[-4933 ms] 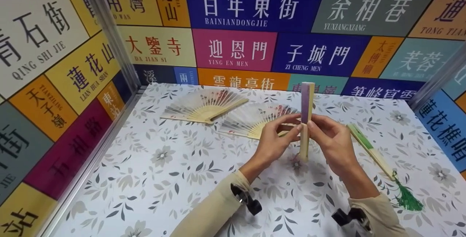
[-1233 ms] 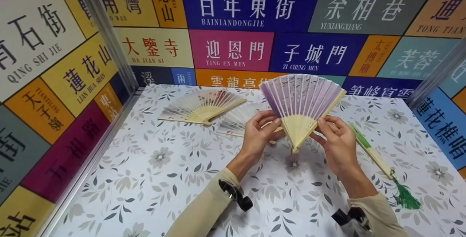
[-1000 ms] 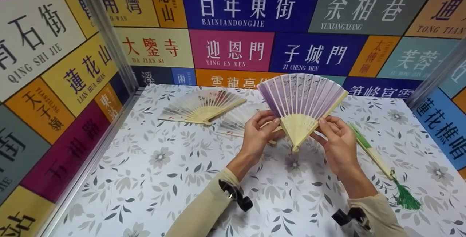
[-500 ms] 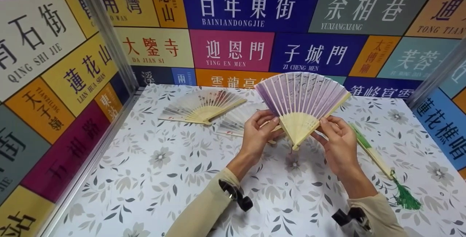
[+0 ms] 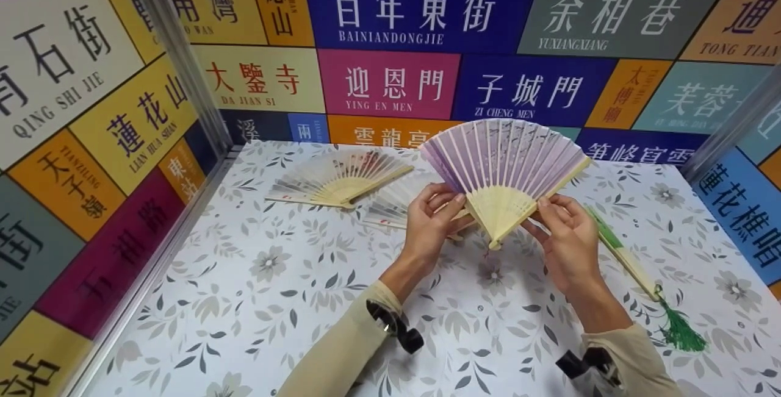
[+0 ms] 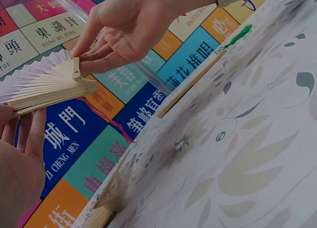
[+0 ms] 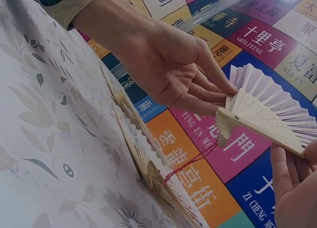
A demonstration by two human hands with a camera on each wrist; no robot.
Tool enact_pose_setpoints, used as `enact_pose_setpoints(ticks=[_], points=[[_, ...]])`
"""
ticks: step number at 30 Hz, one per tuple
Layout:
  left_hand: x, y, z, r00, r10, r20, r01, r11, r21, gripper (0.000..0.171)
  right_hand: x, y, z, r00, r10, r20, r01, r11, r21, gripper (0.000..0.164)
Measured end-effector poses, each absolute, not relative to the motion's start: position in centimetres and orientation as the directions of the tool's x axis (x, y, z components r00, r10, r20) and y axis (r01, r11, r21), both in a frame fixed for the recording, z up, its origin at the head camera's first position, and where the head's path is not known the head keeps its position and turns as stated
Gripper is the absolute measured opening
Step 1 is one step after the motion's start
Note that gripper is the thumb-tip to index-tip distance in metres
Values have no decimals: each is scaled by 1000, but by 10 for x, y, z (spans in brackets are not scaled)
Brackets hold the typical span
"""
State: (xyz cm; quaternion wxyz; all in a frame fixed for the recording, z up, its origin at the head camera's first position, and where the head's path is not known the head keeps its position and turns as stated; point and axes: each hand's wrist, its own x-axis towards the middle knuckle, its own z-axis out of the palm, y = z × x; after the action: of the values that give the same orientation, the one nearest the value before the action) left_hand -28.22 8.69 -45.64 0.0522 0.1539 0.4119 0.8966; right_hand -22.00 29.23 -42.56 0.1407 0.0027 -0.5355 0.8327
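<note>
A purple folding fan (image 5: pixel 506 162) with pale ribs is spread wide above the table, its pivot end pointing down. My left hand (image 5: pixel 430 220) pinches the fan's left edge between thumb and fingers. Its right guard stick is pinched by my right hand (image 5: pixel 567 232). From the pivot hangs a reddish cord (image 7: pixel 190 161), plain in the right wrist view. Behind my left hand lies a pale fan (image 5: pixel 393 202), spread open and partly hidden by that hand and the purple fan. A second pale fan (image 5: pixel 338 180) is spread at its left.
On the right of the floral-patterned table (image 5: pixel 256 311) lies a folded green fan (image 5: pixel 622 250) with a green tassel (image 5: pixel 682 327). Panels printed with large characters (image 5: pixel 390 83) stand along the back and both sides.
The purple fan was folded and upright between both hands at first. It has since been spread, and over the last second it widened a little more as its pivot rose slightly.
</note>
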Motion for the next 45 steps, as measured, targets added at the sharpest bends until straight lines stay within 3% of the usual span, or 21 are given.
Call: enact_pose_setpoints(ticks=[45], points=[[-286, 85, -456, -962, 138, 236, 89, -659, 747, 28, -221, 293, -429, -953, 247, 174, -268, -431, -861, 34]])
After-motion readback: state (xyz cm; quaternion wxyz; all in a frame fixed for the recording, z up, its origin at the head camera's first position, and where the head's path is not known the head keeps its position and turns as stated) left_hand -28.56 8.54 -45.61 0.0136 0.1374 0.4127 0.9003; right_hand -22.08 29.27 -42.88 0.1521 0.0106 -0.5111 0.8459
